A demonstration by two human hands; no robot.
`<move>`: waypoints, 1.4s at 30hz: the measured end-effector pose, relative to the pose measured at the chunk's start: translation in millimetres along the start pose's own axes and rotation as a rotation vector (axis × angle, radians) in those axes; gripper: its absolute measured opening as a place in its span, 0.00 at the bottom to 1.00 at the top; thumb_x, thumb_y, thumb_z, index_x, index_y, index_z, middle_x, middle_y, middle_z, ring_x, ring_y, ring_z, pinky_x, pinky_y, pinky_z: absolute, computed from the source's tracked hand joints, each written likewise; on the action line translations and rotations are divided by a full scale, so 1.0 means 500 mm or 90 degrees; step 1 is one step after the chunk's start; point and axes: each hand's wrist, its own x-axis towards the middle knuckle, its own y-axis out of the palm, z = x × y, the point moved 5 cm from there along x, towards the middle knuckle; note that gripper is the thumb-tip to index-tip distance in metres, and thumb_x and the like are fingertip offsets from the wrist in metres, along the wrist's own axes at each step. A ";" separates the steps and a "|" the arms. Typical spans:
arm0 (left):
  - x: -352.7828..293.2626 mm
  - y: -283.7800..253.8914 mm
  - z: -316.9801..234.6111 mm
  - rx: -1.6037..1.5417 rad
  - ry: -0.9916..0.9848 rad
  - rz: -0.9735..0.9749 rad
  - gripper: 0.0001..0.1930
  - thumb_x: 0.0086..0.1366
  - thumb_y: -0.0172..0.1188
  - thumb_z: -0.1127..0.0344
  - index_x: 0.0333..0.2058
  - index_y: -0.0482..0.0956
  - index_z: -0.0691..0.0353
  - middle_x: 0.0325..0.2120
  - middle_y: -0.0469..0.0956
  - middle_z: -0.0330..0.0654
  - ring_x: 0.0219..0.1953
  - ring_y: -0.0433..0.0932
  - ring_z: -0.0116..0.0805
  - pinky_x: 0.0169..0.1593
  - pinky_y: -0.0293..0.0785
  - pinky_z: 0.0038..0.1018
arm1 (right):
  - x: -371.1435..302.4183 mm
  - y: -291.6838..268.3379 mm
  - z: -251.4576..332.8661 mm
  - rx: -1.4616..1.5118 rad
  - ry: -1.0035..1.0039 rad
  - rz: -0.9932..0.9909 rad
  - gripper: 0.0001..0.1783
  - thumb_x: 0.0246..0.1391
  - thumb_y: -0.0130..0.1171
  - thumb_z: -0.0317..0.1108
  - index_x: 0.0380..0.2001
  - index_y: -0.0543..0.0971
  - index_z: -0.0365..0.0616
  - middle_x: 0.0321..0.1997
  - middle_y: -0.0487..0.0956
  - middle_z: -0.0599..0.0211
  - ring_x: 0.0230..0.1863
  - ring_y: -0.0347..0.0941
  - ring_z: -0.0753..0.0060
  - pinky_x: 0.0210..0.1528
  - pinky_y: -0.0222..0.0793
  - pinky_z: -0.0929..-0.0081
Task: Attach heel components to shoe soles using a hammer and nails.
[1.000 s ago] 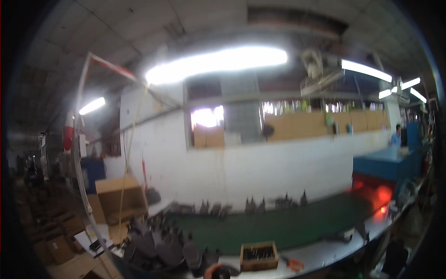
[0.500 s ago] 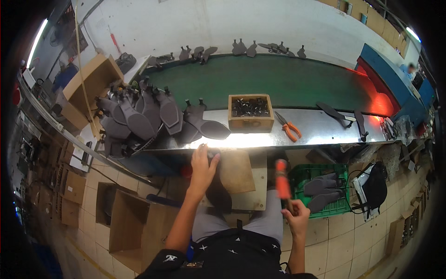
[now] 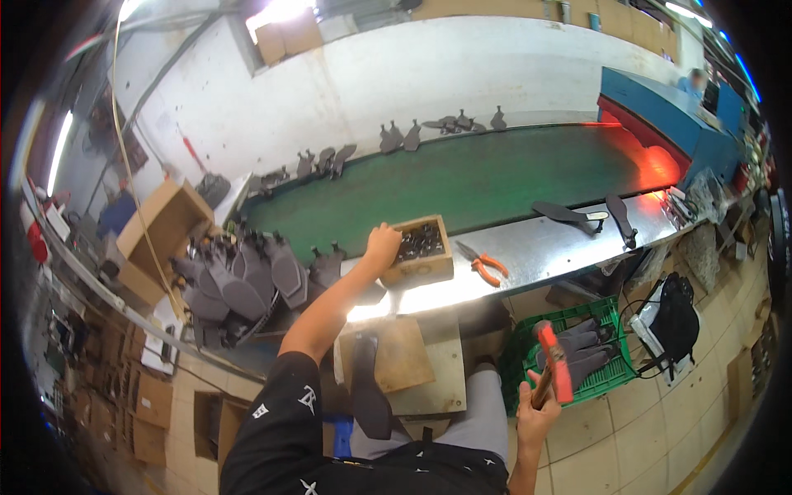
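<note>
My left hand [image 3: 383, 247] reaches forward over the left side of a wooden box [image 3: 421, 271] full of small dark pieces [image 3: 423, 239]. Its fingers are bent together at the box, and their tips are hidden. In my right hand [image 3: 535, 412], low on the right, is a hammer [image 3: 554, 363] with a red head, its short brown handle gripped. A dark grey shoe sole [image 3: 369, 388] lies between my arms, its upper end on a worn board [image 3: 404, 351] and its lower end over my lap.
Orange-handled pliers [image 3: 485, 266] lie right of the box on the metal ledge [image 3: 528, 239]. Heeled soles are piled at left [image 3: 235, 280]. A green conveyor belt [image 3: 445, 181] runs behind. Lower right stand a green crate [image 3: 511, 351] of soles and a black bag [image 3: 676, 318].
My left hand has gone from the ledge's front edge forward to the wooden box, leaving the sole. The hammer in my right hand has moved right and down. The view has shifted.
</note>
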 end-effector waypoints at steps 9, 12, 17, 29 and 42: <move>-0.008 -0.072 0.032 -0.354 -0.097 -0.130 0.05 0.58 0.56 0.70 0.30 0.82 0.56 0.31 0.76 0.43 0.41 0.76 0.45 0.41 0.76 0.36 | 0.002 0.003 0.011 0.052 0.057 0.131 0.21 0.57 0.58 0.27 0.54 0.74 0.35 0.15 0.67 0.82 0.15 0.56 0.90 0.20 0.54 0.84; -0.025 -0.083 0.022 -0.237 -0.007 -0.118 0.12 0.48 0.69 0.68 0.31 0.77 0.62 0.37 0.76 0.45 0.46 0.75 0.47 0.42 0.77 0.37 | 0.021 0.026 0.061 0.212 0.176 0.173 0.17 0.57 0.58 0.27 0.51 0.78 0.38 0.14 0.66 0.84 0.13 0.58 0.93 0.17 0.50 0.86; -0.001 0.008 0.030 0.136 0.119 0.052 0.23 0.31 0.77 0.65 0.32 0.84 0.53 0.40 0.78 0.39 0.47 0.76 0.34 0.55 0.62 0.38 | 0.033 0.065 0.100 0.204 0.065 0.212 0.15 0.59 0.56 0.26 0.49 0.78 0.37 0.13 0.66 0.81 0.10 0.57 0.90 0.12 0.49 0.84; 0.006 -0.005 0.026 -0.049 0.359 0.057 0.09 0.58 0.55 0.72 0.38 0.78 0.55 0.39 0.76 0.38 0.45 0.78 0.40 0.44 0.76 0.34 | -0.004 0.047 0.087 0.150 0.065 0.177 0.12 0.59 0.56 0.27 0.45 0.80 0.35 0.15 0.66 0.81 0.11 0.57 0.90 0.13 0.50 0.85; 0.024 -0.018 0.039 -0.200 0.416 0.129 0.14 0.52 0.59 0.76 0.39 0.80 0.61 0.34 0.78 0.44 0.40 0.79 0.49 0.42 0.77 0.38 | -0.008 0.047 0.076 0.214 0.148 0.154 0.11 0.60 0.56 0.27 0.44 0.79 0.34 0.16 0.67 0.80 0.11 0.58 0.90 0.12 0.52 0.85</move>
